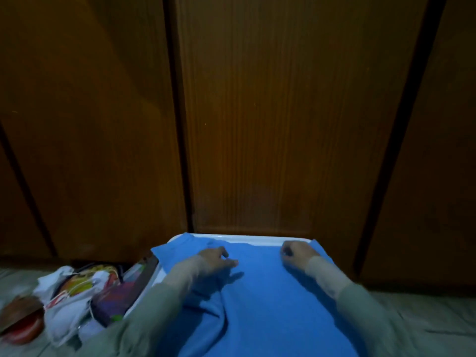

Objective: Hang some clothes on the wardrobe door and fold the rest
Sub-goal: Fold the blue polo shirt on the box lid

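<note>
A blue garment (260, 292) lies spread over a white surface (247, 239) right in front of the brown wooden wardrobe door (270, 124). My left hand (215, 260) rests on the cloth's left part with fingers loosely extended. My right hand (296, 252) sits near the far right corner of the blue garment, its fingers curled on the cloth; whether they pinch it is unclear. Both arms wear pale long sleeves. The garment's near end drapes toward me and bunches in a fold under my left forearm.
A heap of white and printed clothes (77, 297) lies on the floor to the left, beside a dark colourful item (134, 282) and a reddish round object (23, 323). More wardrobe panels (90, 124) stand left and right. Pale floor covering (425, 320) stretches to the right.
</note>
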`<state>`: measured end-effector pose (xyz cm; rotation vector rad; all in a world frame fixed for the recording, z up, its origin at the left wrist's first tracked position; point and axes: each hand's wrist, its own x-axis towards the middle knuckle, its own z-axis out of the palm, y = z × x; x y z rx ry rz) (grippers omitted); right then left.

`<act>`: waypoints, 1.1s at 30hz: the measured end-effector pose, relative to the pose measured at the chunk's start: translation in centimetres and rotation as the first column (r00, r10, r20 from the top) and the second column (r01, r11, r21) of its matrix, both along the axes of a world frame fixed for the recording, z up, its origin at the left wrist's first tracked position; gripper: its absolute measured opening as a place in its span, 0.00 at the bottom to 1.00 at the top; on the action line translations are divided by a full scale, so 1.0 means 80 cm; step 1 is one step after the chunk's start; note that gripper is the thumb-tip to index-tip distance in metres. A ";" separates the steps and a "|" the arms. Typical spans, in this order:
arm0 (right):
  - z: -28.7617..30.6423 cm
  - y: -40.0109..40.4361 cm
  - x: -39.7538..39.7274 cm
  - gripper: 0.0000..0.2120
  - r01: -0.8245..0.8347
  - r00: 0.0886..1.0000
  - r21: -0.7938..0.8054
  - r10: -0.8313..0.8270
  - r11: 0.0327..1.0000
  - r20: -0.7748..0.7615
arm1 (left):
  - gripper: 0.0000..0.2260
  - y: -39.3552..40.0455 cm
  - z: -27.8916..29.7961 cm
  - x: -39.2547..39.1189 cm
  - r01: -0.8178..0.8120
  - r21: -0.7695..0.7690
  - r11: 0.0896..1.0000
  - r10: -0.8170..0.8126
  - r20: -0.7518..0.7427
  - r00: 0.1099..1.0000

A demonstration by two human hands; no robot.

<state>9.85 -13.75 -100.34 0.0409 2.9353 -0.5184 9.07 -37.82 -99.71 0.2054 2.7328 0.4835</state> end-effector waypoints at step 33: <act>-0.040 -0.089 0.033 0.14 -0.399 0.914 -0.057 0.393 0.915 -0.102 | 0.28 -0.125 -0.011 0.052 0.011 0.274 0.962 0.000 -0.037 0.999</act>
